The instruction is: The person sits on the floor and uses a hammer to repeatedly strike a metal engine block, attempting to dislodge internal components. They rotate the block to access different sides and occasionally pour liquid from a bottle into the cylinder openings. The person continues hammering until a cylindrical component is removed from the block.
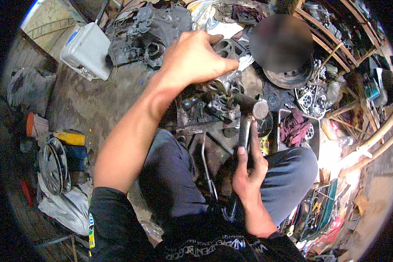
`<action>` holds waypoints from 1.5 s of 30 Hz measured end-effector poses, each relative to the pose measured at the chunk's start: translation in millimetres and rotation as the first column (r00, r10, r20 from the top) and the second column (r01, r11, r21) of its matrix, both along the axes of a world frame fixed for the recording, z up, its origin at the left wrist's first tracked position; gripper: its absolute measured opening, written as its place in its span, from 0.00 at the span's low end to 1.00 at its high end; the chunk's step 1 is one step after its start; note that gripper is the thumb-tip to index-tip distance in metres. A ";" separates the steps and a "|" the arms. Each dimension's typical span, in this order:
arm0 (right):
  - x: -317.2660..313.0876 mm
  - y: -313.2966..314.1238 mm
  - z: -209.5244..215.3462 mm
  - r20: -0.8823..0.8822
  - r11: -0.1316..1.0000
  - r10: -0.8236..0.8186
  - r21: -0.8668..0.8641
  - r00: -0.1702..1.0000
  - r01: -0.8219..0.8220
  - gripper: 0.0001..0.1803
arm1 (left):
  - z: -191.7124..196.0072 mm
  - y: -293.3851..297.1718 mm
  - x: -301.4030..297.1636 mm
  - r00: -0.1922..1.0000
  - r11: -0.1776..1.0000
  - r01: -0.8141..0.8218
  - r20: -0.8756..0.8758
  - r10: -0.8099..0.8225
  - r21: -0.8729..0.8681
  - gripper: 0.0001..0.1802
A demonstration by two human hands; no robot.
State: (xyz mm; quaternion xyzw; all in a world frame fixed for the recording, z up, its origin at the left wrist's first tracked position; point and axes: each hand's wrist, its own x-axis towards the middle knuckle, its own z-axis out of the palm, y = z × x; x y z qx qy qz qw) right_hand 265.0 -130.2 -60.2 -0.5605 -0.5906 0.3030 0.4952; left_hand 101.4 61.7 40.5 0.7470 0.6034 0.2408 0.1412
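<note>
My left hand (195,59) reaches forward and rests on top of a grey metal engine part (226,85) with round holes, gripping its upper end. My right hand (248,168) is closed around the handle of a hammer (249,114), whose steel head sits just right of the engine part, close to it or touching it. The part stands on a dirty metal plate between my knees. My legs in dark trousers frame the spot from both sides.
A white plastic canister (87,50) stands at the back left. A round metal disc (292,76) and a sprocket-like piece (308,98) lie at the right. A dark red rag (294,126) lies in a tray. A wheel cover (52,166) leans at the left. Wooden racks fill the right side.
</note>
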 end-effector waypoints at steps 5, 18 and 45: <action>3.9 9.8 -12.1 0.005 0.995 -0.100 0.031 0.995 0.099 0.28 | -1.6 2.0 -7.3 0.999 0.999 0.036 0.008 -0.036 -0.005 0.40; 8.8 18.1 -20.0 -0.375 0.936 -0.327 -0.002 0.867 0.352 0.32 | -10.4 9.9 -60.9 0.913 0.999 -0.022 0.406 0.036 -0.040 0.37; 0.2 38.4 -57.3 -0.437 0.932 -0.361 -0.168 0.824 0.320 0.37 | -31.6 -4.9 -112.8 -0.312 0.744 0.656 0.852 0.420 -0.126 0.34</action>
